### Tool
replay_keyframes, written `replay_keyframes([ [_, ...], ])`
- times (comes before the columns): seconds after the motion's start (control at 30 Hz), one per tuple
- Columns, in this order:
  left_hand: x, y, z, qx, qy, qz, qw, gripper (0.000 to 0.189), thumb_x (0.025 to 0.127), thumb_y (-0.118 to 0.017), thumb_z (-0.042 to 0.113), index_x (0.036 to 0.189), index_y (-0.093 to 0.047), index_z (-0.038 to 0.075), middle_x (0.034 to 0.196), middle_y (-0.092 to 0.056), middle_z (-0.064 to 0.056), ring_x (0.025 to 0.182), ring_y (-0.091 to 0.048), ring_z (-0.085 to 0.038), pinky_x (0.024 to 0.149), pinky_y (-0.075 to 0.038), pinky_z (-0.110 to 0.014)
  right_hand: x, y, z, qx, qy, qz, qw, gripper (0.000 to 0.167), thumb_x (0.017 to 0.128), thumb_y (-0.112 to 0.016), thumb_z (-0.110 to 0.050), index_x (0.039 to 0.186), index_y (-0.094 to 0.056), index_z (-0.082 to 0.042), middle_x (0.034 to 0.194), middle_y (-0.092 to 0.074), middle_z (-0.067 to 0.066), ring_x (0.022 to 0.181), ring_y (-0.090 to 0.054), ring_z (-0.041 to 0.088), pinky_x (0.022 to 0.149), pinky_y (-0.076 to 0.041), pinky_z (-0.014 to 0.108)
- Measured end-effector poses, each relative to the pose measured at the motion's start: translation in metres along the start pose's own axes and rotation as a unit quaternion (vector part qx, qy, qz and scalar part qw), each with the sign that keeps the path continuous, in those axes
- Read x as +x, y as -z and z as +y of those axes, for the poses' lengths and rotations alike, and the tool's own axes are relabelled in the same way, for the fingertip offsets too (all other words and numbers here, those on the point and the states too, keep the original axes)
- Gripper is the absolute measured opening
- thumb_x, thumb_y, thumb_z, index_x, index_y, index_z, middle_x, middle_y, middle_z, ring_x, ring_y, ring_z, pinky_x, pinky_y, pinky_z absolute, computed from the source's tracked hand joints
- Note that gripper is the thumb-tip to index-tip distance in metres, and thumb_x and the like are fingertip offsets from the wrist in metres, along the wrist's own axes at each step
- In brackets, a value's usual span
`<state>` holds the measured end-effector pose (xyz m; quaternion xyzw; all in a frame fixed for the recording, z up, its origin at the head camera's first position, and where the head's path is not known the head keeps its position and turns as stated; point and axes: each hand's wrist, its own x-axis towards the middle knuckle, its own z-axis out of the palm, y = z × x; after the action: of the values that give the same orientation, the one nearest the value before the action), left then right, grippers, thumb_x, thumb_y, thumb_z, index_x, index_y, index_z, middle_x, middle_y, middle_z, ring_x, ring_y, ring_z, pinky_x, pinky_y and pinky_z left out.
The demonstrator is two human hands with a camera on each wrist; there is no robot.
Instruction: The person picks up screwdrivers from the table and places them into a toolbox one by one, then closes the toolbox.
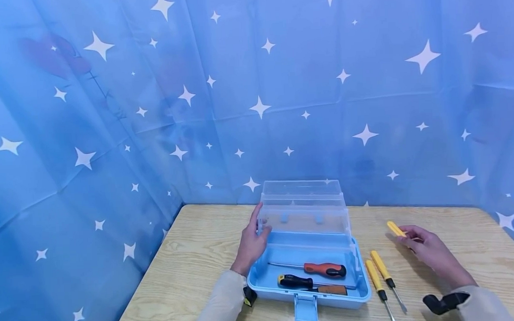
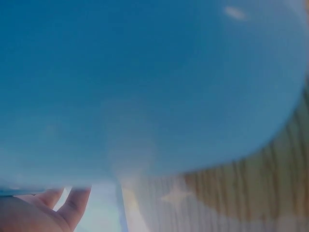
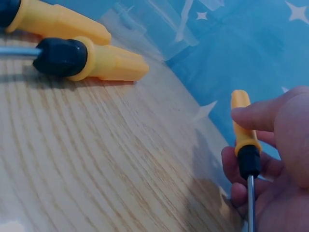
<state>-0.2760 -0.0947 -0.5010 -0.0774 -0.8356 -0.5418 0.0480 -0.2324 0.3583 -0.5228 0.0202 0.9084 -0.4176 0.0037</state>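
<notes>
Pinched in the right hand (image 1: 432,253), between thumb and bent fingers: a yellow screwdriver (image 1: 394,227). Held over the wooden table (image 1: 180,276), between the blue toolbox (image 1: 283,295) and the table's right edge, toward the back edge. In the right wrist view, thumb on the yellow part, black collar lower down, then a shiny metal rod.

Up at the left edge of the clear lid (image 1: 303,203): the left hand (image 1: 250,245), with one finger pointing up and thumb near it. Cannot tell if grasping the lid or just touching it. In the left wrist view, mostly blurry blue.

Lid swung up at the toolbox's back edge, latch (image 1: 306,310) hanging down from its front edge. Inside, going from back to front: a red and black screwdriver (image 1: 320,269), a black screwdriver (image 1: 295,281) with a yellow end, and an orange-brown handle (image 1: 333,290) near the front edge.

Just beside the toolbox's right edge, side by side on the table: two more yellow-handled screwdrivers (image 1: 373,274), metal ends toward the table's front edge. Behind the back edge, a blue cloth (image 1: 279,60) with white stars.
</notes>
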Motion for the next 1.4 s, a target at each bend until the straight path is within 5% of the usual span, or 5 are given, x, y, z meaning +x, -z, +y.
replay_keyframes([
  [0.3,0.0,0.0,0.001,-0.005,0.0,0.0,1.0,0.066,0.102,-0.052,0.023,0.154,-0.019,0.048,0.152,-0.046,-0.001,0.136,-0.048,-0.029,0.108,-0.041,-0.056,0.0,0.005,-0.007,0.029,-0.001,-0.009,0.9995,0.056,0.104,-0.048,-0.037,0.141,-0.043,0.005,0.101,-0.054,0.012,0.071,-0.05,0.015,0.051,-0.045,0.029],
  [0.7,0.0,-0.001,0.001,-0.004,0.0,0.001,1.0,0.066,0.102,-0.052,0.021,0.155,-0.021,0.047,0.152,-0.046,-0.001,0.135,-0.049,-0.029,0.109,-0.041,-0.056,0.007,0.012,-0.029,0.027,0.05,-0.004,0.9984,0.056,0.105,-0.047,-0.037,0.141,-0.044,0.006,0.103,-0.061,0.016,0.083,-0.058,0.011,0.064,-0.05,0.029],
  [1.0,0.0,-0.001,0.001,-0.003,0.002,0.005,1.0,0.067,0.102,-0.052,0.021,0.155,-0.021,0.047,0.152,-0.046,-0.001,0.136,-0.048,-0.029,0.108,-0.041,-0.056,0.013,0.013,-0.051,0.031,0.056,-0.013,0.9979,0.058,0.104,-0.046,-0.042,0.143,-0.045,0.001,0.101,-0.058,0.016,0.082,-0.052,0.023,0.061,-0.046,0.032],
  [1.4,0.0,-0.001,0.0,-0.005,0.0,0.003,1.0,0.066,0.102,-0.052,0.022,0.155,-0.021,0.046,0.152,-0.046,-0.001,0.136,-0.048,-0.029,0.109,-0.041,-0.056,0.017,0.013,-0.072,0.041,0.091,-0.025,0.9947,0.051,0.104,-0.048,-0.038,0.138,-0.049,0.0,0.1,-0.06,0.009,0.082,-0.056,0.014,0.064,-0.05,0.031],
])
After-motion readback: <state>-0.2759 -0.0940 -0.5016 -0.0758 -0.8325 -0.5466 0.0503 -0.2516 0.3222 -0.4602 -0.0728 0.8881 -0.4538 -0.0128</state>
